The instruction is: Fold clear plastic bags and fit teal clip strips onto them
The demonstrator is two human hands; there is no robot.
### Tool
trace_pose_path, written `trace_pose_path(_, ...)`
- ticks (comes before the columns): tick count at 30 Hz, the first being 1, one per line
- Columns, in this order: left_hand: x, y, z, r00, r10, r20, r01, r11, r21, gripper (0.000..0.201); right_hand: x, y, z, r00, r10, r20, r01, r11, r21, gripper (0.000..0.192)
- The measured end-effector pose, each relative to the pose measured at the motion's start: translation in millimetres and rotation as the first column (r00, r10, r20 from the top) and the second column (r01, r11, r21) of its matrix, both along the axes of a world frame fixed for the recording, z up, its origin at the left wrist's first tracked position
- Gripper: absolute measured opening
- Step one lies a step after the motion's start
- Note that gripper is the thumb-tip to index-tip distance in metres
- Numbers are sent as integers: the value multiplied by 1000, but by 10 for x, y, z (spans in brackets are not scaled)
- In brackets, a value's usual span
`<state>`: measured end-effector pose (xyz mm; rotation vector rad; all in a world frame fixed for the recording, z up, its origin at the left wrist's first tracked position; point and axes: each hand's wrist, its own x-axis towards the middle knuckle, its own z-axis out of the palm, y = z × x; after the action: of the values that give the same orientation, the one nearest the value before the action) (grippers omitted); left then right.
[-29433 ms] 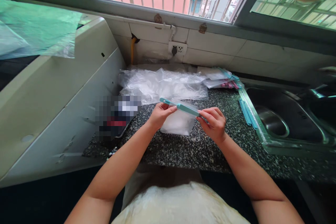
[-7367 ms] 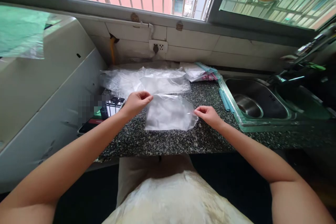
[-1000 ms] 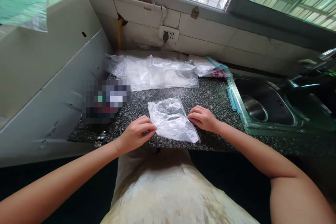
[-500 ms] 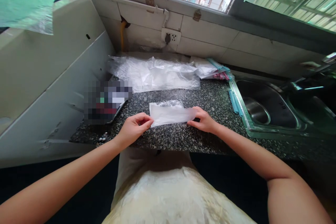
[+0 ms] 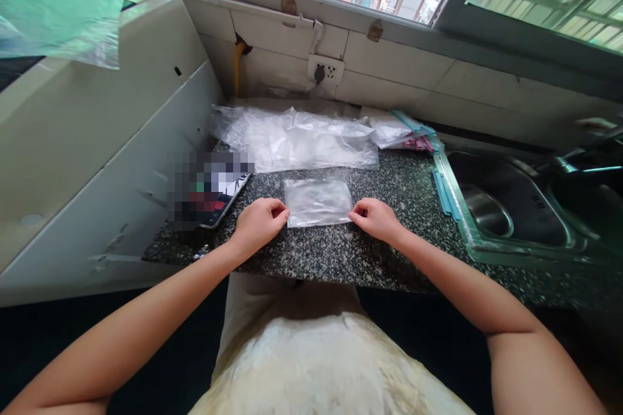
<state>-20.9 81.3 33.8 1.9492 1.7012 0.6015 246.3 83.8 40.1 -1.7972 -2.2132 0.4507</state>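
Observation:
A small translucent plastic bag lies almost flat above the speckled counter, a rectangle with its long side towards me. My left hand pinches its near left corner between thumb and forefinger. At the near right corner, my right hand pinches the bag in the same way. Whether the bag rests fully on the stone or is slightly raised, I cannot tell. Behind it spreads a large crumpled heap of clear plastic bags.
A phone-like device with a blurred screen leans on the left beside a grey panel. Blue strips lie by the steel sink on the right. More packets with blue and pink edges sit behind, below a wall socket.
The plastic has gone from a narrow, raised white strip to a flat, wider rectangle. My right hand has drawn slightly closer to the left. The whole view has shifted a little.

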Motion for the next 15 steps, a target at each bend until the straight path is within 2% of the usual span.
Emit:
trace_pose_path(2,18,14,9,998,-4,-65,5,1000,13,20,-13,6,24,999,5,51,-4,1000,-5,20)
trace_pose_path(5,12,29,-2,997,-5,-76,9,998,56,16,-28,9,40,995,12,102,-12,1000,3,20)
trace_pose_path(8,-36,17,-52,999,-20,-40,28,974,225,13,-33,6,40,993,34,109,-37,999,25,20)
trace_pose_path(10,-70,-16,-94,993,-104,-51,115,919,376,13,-29,3,43,995,28,95,-28,1000,1,19)
trace_pose_path(12,-88,-61,-129,969,-221,-112,247,838,486,16,-20,-1,52,997,-1,75,2,1000,-19,17)
trace_pose_path(13,-90,-84,-143,951,-267,-158,310,798,517,16,-14,-5,56,998,-10,67,10,1000,9,15)
trace_pose_path(15,-80,-119,-162,913,-313,-260,407,732,546,16,-2,-17,59,998,32,62,-42,987,156,12)
